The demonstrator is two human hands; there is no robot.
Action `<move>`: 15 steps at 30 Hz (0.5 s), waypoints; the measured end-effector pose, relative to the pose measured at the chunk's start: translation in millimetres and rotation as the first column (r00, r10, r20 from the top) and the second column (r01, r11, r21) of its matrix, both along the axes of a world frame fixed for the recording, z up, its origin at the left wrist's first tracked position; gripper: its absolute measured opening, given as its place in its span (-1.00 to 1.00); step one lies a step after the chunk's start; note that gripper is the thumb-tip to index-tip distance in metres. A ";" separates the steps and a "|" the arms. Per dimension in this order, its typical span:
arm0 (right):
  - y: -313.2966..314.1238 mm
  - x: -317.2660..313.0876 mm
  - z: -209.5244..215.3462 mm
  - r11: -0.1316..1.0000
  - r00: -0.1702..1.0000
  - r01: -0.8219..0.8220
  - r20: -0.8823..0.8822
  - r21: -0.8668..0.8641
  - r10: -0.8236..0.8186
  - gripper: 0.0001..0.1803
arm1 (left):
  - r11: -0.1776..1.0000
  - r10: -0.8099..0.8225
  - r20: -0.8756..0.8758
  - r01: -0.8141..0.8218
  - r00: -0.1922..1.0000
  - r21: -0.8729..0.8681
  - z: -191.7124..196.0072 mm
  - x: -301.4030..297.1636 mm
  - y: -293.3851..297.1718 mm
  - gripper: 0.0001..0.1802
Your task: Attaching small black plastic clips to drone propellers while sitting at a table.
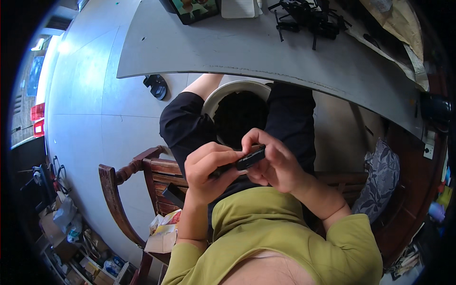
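Note:
Above my lap, both hands meet at a small black plastic-looking part (251, 159), slim and oblong, tilted up to the right. My left hand (206, 170) has its fingers closed around the part's left end. At the other end, the thumb and fingers of my right hand (279, 165) pinch it. Its exact kind is hard to make out, as fingers cover much of it. Between my knees stands a pale round bucket (227, 87) with a dark mass of things (241, 116) inside, just beyond my hands.
A grey tabletop (228, 47) spans the far side, bearing a pile of thin black parts (308, 19), a tablet (194, 9) and a notepad (237, 8). I sit on a wooden chair (110, 183); a cardboard box (161, 241) lies at its left. A black sandal (156, 87) rests on the floor.

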State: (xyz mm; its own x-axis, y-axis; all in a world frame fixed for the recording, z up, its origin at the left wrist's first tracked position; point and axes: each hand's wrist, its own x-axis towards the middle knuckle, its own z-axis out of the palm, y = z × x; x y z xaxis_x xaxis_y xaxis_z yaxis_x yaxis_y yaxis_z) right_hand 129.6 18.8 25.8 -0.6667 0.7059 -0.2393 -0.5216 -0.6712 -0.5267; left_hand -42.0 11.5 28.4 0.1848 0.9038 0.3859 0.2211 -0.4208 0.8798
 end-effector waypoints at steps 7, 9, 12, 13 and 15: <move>7.1 8.8 1.7 0.956 0.970 -0.198 0.181 0.216 0.160 -0.75 | 0.992 -0.115 -0.009 0.115 0.993 -0.052 13.1 -9.0 4.9 -0.67; 14.1 15.5 3.8 0.827 0.889 -0.451 0.251 0.337 0.383 -0.72 | 0.972 -0.233 -0.065 0.233 0.970 -0.019 22.7 -18.3 5.6 -0.69; 12.6 20.8 -0.8 0.653 0.732 -0.679 0.242 0.335 0.637 -0.74 | 0.906 -0.422 -0.068 0.419 0.904 -0.052 24.4 -22.1 0.0 -0.75; 10.3 22.0 -4.2 0.613 0.688 -0.721 0.229 0.323 0.688 -0.76 | 0.885 -0.465 -0.057 0.462 0.883 -0.055 24.7 -21.0 -0.2 -0.76; 2.7 24.8 -3.7 0.588 0.654 -0.753 0.240 0.295 0.717 -0.77 | 0.851 -0.525 -0.049 0.523 0.850 -0.052 23.0 -18.8 -1.4 -0.76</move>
